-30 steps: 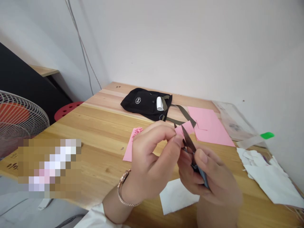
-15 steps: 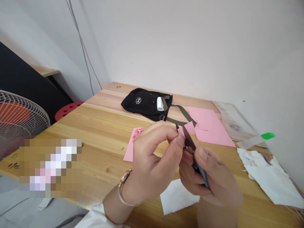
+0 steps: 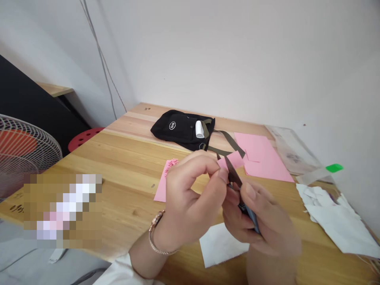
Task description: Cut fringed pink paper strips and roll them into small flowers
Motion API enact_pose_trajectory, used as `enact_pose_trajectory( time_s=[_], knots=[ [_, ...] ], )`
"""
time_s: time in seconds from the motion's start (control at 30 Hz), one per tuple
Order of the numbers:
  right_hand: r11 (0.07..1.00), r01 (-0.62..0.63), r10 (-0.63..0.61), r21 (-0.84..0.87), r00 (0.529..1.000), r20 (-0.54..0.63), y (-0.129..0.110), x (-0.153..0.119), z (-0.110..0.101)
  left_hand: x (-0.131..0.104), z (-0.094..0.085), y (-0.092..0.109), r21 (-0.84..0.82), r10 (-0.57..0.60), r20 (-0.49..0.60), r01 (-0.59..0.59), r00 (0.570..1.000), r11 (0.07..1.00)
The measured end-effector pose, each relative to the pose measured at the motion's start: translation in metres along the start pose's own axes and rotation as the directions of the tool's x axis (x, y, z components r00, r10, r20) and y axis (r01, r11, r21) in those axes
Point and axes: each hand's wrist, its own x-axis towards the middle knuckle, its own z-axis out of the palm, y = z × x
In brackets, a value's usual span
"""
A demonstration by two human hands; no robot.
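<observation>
My left hand (image 3: 196,194) pinches a small pink paper strip (image 3: 235,159) between thumb and forefinger. My right hand (image 3: 261,213) is wrapped round dark-bladed scissors (image 3: 234,173), whose blades stand apart with the strip between them. The handles are mostly hidden by my fingers. Behind my left hand, a pink sheet (image 3: 161,190) lies on the table with a small heap of pink curled bits (image 3: 171,166) at its top. Below both hands is a white paper piece (image 3: 221,245).
A black bag (image 3: 178,128) with a white roll (image 3: 199,129) on it lies farther back. Larger pink sheets (image 3: 267,158) are at right, beside a clear plastic bag (image 3: 292,148) and crumpled white paper (image 3: 338,225). A fan (image 3: 26,146) stands left of the wooden table (image 3: 118,170).
The scissor blades and both hands have shifted slightly left. More of the pink strip shows around the blades.
</observation>
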Motion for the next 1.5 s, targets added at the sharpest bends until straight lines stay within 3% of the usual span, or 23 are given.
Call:
enact_pose_trajectory(
  time_s=[0.77,1.13,1.5],
  knots=[
    [1.000,0.027,-0.027,-0.014,0.999,0.024,0.0020,0.0002,-0.0025,-0.0022,-0.0039,-0.0022,0.015,-0.002,0.057,0.001,0.998,1.000],
    [0.998,0.005,-0.006,-0.069,1.000,-0.021,0.0002,0.0008,-0.0011,-0.0023,-0.0033,-0.0023,0.027,0.006,0.048,-0.007,0.999,1.000],
    [1.000,0.012,-0.012,0.008,0.999,0.030,0.0017,-0.0003,-0.0031,-0.0030,-0.0025,-0.0022,-0.014,-0.006,0.035,0.007,0.999,1.000]
  ],
)
